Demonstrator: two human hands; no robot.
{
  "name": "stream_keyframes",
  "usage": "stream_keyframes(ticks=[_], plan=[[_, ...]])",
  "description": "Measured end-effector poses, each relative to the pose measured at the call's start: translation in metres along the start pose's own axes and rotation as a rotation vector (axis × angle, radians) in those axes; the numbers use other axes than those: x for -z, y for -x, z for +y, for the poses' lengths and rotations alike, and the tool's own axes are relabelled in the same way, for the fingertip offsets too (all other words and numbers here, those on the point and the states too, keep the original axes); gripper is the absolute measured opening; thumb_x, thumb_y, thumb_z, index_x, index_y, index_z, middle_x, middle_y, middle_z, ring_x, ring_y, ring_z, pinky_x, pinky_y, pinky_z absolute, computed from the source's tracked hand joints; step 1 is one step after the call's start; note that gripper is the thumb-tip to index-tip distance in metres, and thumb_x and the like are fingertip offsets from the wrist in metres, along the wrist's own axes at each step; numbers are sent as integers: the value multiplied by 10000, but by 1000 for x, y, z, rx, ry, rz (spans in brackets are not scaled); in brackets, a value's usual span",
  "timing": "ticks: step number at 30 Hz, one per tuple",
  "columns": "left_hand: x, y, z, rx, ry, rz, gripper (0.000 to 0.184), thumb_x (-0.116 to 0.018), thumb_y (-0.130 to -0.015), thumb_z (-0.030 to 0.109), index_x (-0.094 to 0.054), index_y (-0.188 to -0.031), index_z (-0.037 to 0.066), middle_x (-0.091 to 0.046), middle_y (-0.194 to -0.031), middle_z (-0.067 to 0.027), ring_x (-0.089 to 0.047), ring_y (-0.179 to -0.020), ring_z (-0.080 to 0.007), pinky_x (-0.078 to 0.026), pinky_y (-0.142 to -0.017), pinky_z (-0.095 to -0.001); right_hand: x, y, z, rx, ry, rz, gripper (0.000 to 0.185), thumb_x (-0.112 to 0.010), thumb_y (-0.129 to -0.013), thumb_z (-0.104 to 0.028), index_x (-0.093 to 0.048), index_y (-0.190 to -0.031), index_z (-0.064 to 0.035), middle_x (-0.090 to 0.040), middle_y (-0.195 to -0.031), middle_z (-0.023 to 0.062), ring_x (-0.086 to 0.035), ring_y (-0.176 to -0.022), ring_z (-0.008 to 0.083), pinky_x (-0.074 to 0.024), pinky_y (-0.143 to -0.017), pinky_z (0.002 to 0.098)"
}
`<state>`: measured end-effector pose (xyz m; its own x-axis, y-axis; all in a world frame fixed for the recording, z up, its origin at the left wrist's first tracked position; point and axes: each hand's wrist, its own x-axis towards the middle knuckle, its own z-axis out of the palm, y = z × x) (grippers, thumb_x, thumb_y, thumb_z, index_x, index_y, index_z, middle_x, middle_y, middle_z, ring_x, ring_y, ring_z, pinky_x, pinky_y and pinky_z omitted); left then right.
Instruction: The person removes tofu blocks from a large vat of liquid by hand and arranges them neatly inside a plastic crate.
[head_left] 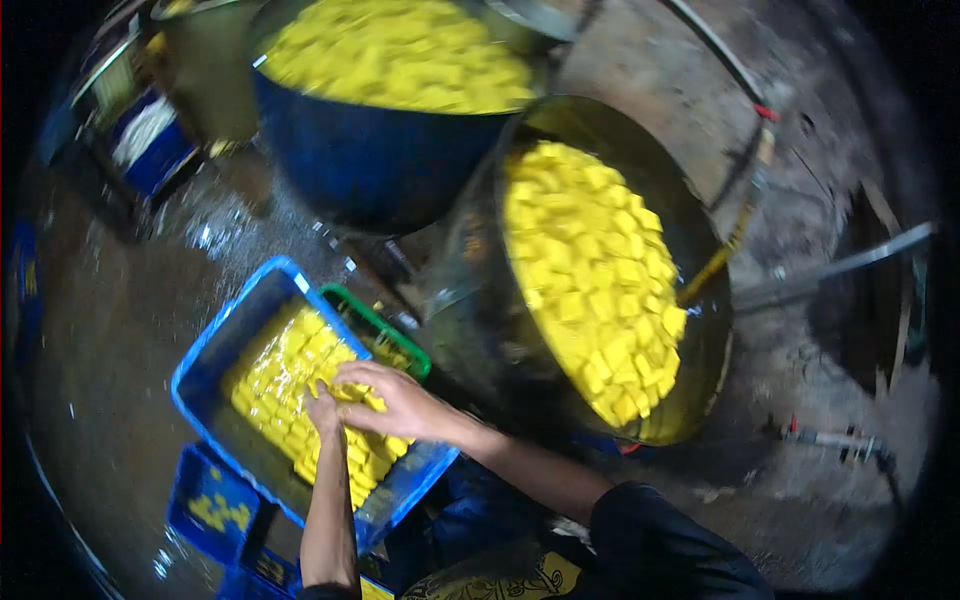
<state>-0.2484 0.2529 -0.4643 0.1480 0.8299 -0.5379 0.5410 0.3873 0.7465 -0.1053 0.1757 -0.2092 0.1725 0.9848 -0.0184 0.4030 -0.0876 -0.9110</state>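
Left hand [324,408] and right hand [395,402] around yellow blocks [374,401] above blue crate [362,535], green basket [384,328] alongside.

Glossy yellow blocks [290,365] lie packed closely in a slanted blue crate [228,318], near and left. Over them, the left hand [322,408] and right hand [395,400] meet, yellow showing between the fingers; what they grip is partly hidden.
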Motion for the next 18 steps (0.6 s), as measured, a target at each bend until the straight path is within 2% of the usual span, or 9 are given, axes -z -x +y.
stream_keyframes(ticks=[2, 4, 5, 6, 8, 10, 12, 16, 18], plan=[[-1, 45, 126, -380, 46, 256, 419, -525, -957, 190, -496, -1303, -44, -531, -1291, -213, -512, -1196, -322, -380, -1033, -391, 87, 29, -98, 39, -151, 138, 413, -748, -788, -82, -614, -1176, -38, -592, -1228, 137, -554, -1176, 226, -503, -887, 336], [-2, 120, 276, -806, 296, 265, 303, -594, -890, 85, -553, -1172, -17, -587, -1117, -166, -584, -1053, -298, -451, -933, -364, 174, 64, -124, 73, 87, 384, 342, -705, -791, -35, -623, -1124, -40, -619, -1165, 139, -620, -1029, 221, -512, -862, 323], [-8, 151, 325, -928, 378, 84, 283, -622, -872, 74, -563, -1140, 7, -585, -1096, -135, -583, -1002, -275, -458, -896, -353, 213, 80, -132, -113, 56, 558, 254, -681, -806, -40, -639, -1056, -28, -646, -1066, 116, -648, -936, 199, -519, -811, 307], [-20, 176, 363, -1042, 458, -100, 268, -650, -854, 63, -574, -1108, 30, -583, -1074, -104, -583, -951, -252, -465, -859, -342, 252, 92, -118, -148, 340, 652, 230, -666, -803, -42, -642, -1028, -4, -663, -959, 127, -654, -840, 207, -539, -749, 311], [-57, 213, 419, -1225, 100, -406, 282, -658, -798, 9, -580, -1067, 39, -590, -1081, -134, -600, -988, -267, -481, -846, -357, 312, 121, -62, -291, 658, 552, 187, -649, -784, -106, -629, -936, 0, -651, -878, 176, -652, -818, 305, -521, -735, 402], [-121, 217, 438, -1412, -387, -585, 358, -671, -764, 12, -578, -1107, 56, -579, -1152, -171, -592, -1083, -289, -500, -878, -379, 333, 137, 7, -471, 804, 353, 322, -671, -785, -161, -590, -1048, 7, -635, -931, 212, -640, -862, 351, -523, -747, 420], [-187, 222, 443, -1366, -1017, -627, 381, -696, -786, 83, -596, -1153, 82, -564, -1202, -104, -553, -1122, -340, -500, -923, -385, 324, 148, 54, -668, 903, 192, 494, -699, -786, -206, -520, -1182, 31, -603, -1068, 251, -615, -944, 389, -524, -801, 437], [-267, 177, 388, -1435, -1519, -617, 384, -620, -844, 122, -563, -1220, 67, -531, -1252, -162, -540, -1148, -348, -510, -919, -411, 308, 171, 153, -491, 1277, 138, 483, -615, -854, -154, -479, -1247, 91, -573, -1165, 293, -608, -1028, 405, -507, -899, 506], [-273, 170, 390, -1477, -1671, -644, 419, -577, -851, 117, -531, -1261, 43, -524, -1252, -219, -570, -1101, -387, -533, -880, -416, 331, 168, 140, -535, 744, -28, 355, -574, -870, -89, -555, -1170, 100, -617, -1078, 286, -647, -948, 369, -533, -874, 490]])
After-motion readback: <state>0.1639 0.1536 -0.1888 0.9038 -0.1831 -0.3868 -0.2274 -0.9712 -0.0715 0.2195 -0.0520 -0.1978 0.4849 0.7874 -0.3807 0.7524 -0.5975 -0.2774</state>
